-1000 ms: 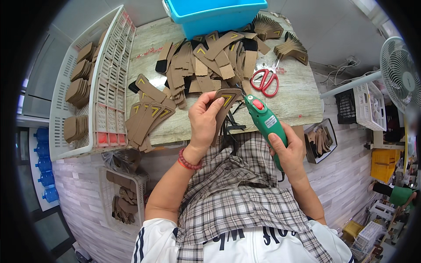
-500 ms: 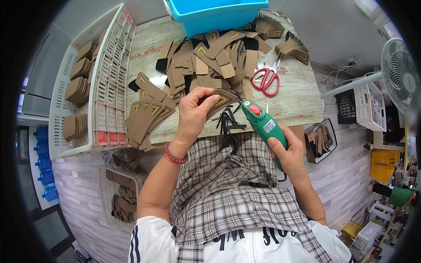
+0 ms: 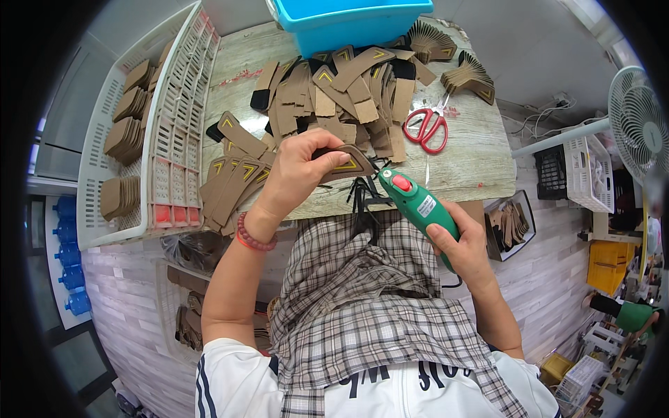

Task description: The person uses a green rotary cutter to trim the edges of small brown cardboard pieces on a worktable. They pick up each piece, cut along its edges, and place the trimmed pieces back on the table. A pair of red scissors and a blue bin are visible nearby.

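Between its thumb and fingers, my left hand (image 3: 296,167) pinches a brown curved fabric strap (image 3: 357,166) with a yellow V mark, just above the table's front edge. My right hand (image 3: 460,240) is wrapped around a green handheld electric cutter (image 3: 418,198) with a red button. Its dark tip lies at the strap's right end; whether the blades touch the fabric is too small to tell. Narrow black trimmings (image 3: 361,202) hang over the table edge below the strap. Left of my left hand, several similar brown straps (image 3: 233,177) lie fanned out.
A big heap of brown straps (image 3: 341,97) covers the table's middle, before a blue tub (image 3: 355,31). Red-handled scissors (image 3: 433,136) lie to its right, below fanned stacks (image 3: 472,78). A white crate (image 3: 150,150) with stacked pieces stands left; a fan (image 3: 637,118) stands right.
My left hand has shifted slightly left and up, and the strap has turned to lie flatter. The cutter has tilted a little, its tip still at the strap's right end.
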### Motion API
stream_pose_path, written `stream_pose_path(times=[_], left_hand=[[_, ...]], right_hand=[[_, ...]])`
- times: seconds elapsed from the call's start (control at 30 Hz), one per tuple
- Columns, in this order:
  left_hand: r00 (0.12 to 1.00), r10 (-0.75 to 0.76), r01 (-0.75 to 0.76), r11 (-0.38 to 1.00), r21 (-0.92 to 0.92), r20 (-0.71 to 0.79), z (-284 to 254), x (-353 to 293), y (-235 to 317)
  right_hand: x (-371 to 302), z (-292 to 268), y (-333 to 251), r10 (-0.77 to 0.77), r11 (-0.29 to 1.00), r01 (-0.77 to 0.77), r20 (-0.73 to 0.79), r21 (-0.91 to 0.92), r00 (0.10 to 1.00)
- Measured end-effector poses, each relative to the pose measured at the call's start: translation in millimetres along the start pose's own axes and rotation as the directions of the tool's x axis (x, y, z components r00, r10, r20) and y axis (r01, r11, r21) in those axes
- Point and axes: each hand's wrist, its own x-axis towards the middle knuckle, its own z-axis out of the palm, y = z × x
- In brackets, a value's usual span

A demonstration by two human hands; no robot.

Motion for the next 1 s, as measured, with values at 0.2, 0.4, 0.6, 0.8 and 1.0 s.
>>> stream_pose_path(times=[0.2, 0.4, 0.6, 0.8, 1.0], left_hand=[[0.975, -0.158, 0.176, 0.978, -0.109, 0.157, -0.9, -1.1, 8.9], [0.961, -0.167, 0.186, 0.980, -0.073, 0.219, 0.1, -3.1, 4.2], [0.975, -0.184, 0.198, 0.974, -0.111, 0.121, -30.5, -17.5, -2.4], [0.945, -0.140, 0.246, 0.901, 0.359, -0.295, -136.2, -25.9, -95.1], [0.935, 0.038, 0.301, 0.437, 0.847, -0.352, -124.7, 58.7, -134.5]], right_hand=[[-0.1, 1.1, -2.6, 0.009, 1.000, -0.009, 0.021, -0.003, 1.000], [3.5, 6.4, -6.2, 0.009, 1.000, -0.009, 0.036, 0.011, 0.999], [12.2, 17.3, -1.3, 0.002, 0.999, -0.002, -0.011, 0.038, 1.000], [9.0, 10.2, 12.1, 0.070, 0.989, -0.066, -0.032, 0.132, 0.997], [11.7, 18.9, 12.8, 0.048, 0.997, -0.046, -0.033, 0.066, 0.998]])
